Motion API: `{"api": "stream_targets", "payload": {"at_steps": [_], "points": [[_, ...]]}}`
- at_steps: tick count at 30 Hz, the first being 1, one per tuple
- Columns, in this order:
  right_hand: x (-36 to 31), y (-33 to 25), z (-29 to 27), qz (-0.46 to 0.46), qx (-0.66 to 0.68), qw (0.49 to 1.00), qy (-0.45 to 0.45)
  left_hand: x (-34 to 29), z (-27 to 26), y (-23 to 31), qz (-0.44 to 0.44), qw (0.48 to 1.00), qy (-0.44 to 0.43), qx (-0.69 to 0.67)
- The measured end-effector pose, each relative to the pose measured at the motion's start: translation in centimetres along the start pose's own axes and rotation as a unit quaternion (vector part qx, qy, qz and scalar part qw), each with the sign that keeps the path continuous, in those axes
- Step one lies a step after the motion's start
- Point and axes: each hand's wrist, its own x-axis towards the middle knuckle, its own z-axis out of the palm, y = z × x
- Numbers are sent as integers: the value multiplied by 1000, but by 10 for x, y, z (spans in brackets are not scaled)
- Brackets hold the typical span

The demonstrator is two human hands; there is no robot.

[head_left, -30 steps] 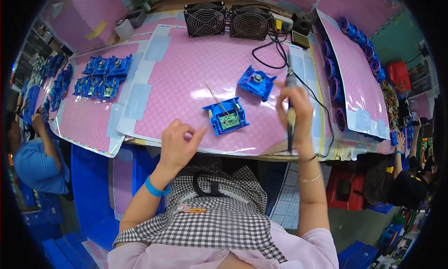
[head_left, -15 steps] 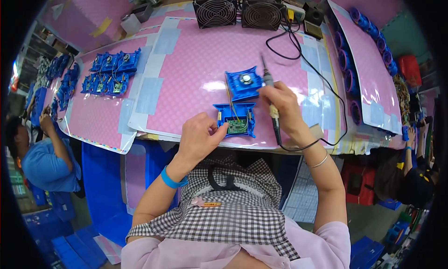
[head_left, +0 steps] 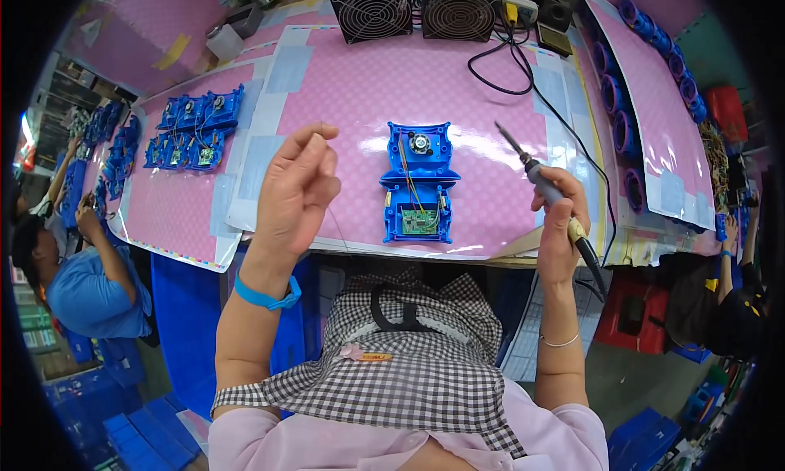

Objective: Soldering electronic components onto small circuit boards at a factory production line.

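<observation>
My right hand (head_left: 562,213) grips a soldering iron (head_left: 540,177) at the right, its tip pointing up and left, away from the work. My left hand (head_left: 298,189) is raised left of the work, fingers curled in a pinch. A thin wire (head_left: 338,231) trails below it and seems to come from its grip. Between the hands lies an opened blue plastic housing in two halves. The far half (head_left: 437,150) carries a small round speaker (head_left: 419,144); the near half holds a green circuit board (head_left: 419,222). Thin wires (head_left: 408,177) join speaker and board. Neither hand touches the housing.
Two black fans (head_left: 374,13) stand at the back, beside a soldering-iron stand (head_left: 553,33). The iron's black cable (head_left: 564,119) loops down the right side. More opened blue housings (head_left: 192,127) sit at the left; blue round parts (head_left: 613,103) line the right. A co-worker (head_left: 90,287) sits at the left.
My left hand has lifted off the circuit board and moved up and left. My right hand has carried the soldering iron right. The far housing half now lies straight above the near half.
</observation>
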Motion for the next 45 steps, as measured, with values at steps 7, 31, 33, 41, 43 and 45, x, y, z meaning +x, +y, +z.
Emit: {"api": "stream_targets", "payload": {"at_steps": [7, 31, 33, 41, 43, 45], "points": [[-9, 10, -9, -10, 15, 999, 27, -28, -1, 159, 174, 949, -154, -215], [-4, 20, 40, 55, 3, 997, -51, 22, 48, -40, 210, 780, -32, 589], [-4, 21, 41, 52, 1, 997, -51, 24, 47, -39, 205, 778, -39, 593], [-4, 22, 40, 54, 3, 997, -55, 30, 46, -41, 232, 748, -45, 620], [-4, 21, 40, 53, 1, 997, -55, 31, 46, -42, 230, 742, -48, 628], [-3, 20, 41, 51, 0, 997, -54, 33, 47, -43, 233, 736, -51, 634]]}}
